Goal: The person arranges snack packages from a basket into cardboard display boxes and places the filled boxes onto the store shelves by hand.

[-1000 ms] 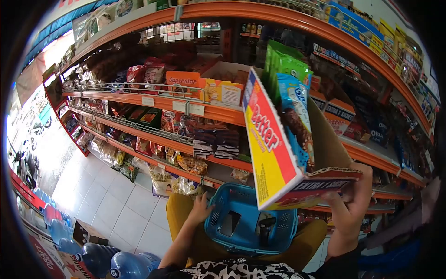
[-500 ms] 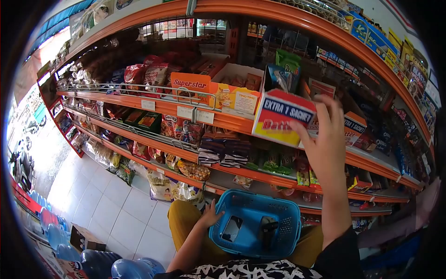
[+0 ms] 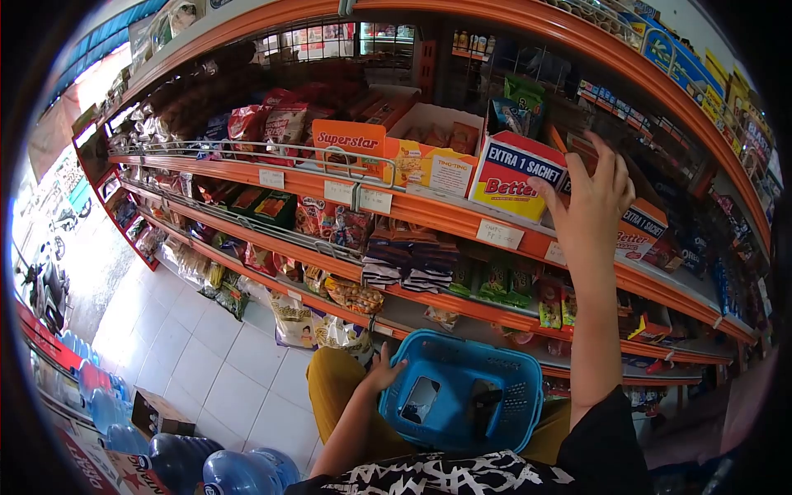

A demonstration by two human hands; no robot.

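Note:
My right hand point(image 3: 592, 198) grips the right side of a red, white and yellow "Better" box point(image 3: 516, 178), thumb on its front and the other fingers curving behind. The box stands upright on the orange-edged shelf point(image 3: 445, 216), with its front near the shelf lip. Green and blue packets point(image 3: 521, 106) show just behind it. My left hand point(image 3: 383, 371) has its fingers apart at the left rim of a blue plastic basket point(image 3: 528, 404). The basket rests at my lap, and a dark object lies inside it.
Left of the box stand a "Ting-Ting" carton point(image 3: 433, 165) and an orange "Superstar" box point(image 3: 350, 140). A second "Better" box point(image 3: 641, 233) is to the right. Wire rails point(image 3: 247, 153) line the shelf front. Large water bottles point(image 3: 243, 472) stand at lower left on the tiled floor point(image 3: 223, 371).
The "Better" box was tilted and jutting over the shelf edge; now it sits upright and further back, uncovering a price tag below. My right hand moved with it. The view shifted slightly.

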